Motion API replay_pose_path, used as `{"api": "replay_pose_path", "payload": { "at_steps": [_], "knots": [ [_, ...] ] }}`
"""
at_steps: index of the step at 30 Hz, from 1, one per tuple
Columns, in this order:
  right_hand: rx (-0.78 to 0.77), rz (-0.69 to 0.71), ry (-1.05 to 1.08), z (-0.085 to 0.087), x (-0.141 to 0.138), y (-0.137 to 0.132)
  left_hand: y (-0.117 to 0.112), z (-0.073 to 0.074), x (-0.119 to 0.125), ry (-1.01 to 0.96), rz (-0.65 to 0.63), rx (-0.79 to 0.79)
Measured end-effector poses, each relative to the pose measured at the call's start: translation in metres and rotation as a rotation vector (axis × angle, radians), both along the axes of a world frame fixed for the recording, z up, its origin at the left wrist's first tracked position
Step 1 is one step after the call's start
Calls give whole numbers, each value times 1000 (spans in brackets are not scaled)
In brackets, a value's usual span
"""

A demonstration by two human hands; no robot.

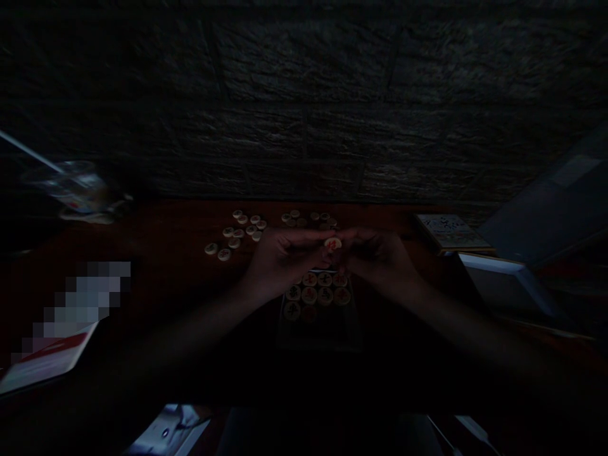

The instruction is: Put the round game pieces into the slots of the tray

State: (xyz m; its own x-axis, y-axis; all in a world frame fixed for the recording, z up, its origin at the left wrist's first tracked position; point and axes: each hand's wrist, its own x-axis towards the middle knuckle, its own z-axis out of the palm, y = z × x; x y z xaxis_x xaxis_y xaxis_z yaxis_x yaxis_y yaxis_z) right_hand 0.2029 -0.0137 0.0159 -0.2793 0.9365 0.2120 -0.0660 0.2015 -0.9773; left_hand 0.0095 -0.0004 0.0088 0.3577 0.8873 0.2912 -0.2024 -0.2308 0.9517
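Observation:
Between my two hands is a round xiangqi piece (332,245) with a red character on its face. The fingers of my left hand (287,256) close on it from one side, and those of my right hand (377,256) meet it from the other. Below them lies a dark tray (320,341) with rows of pieces marked in red or black, such as a black-marked piece (292,310) in its nearest row. My hands hide the tray's far part. Loose pieces (234,242) are scattered beyond my left hand, and more pieces (294,214) sit behind both hands.
On the left stand a clear cup (78,190) with a straw and a phone-like slab (57,354), partly pixelated. To the right are a printed box (451,231) and an open box lid (506,288). A stone wall (304,101) rises behind the table. The scene is very dark.

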Motion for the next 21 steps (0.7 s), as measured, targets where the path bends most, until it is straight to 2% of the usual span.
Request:
{"api": "replay_pose_path", "payload": {
  "at_steps": [8, 21],
  "knots": [
    [-22, -32, -26, -6, 2, 1, 0, -3, -1, 49, -17, 92],
    [-45, 11, -22, -2, 1, 0, -3, 0, 2, -40, 13, -43]
  ]
}}
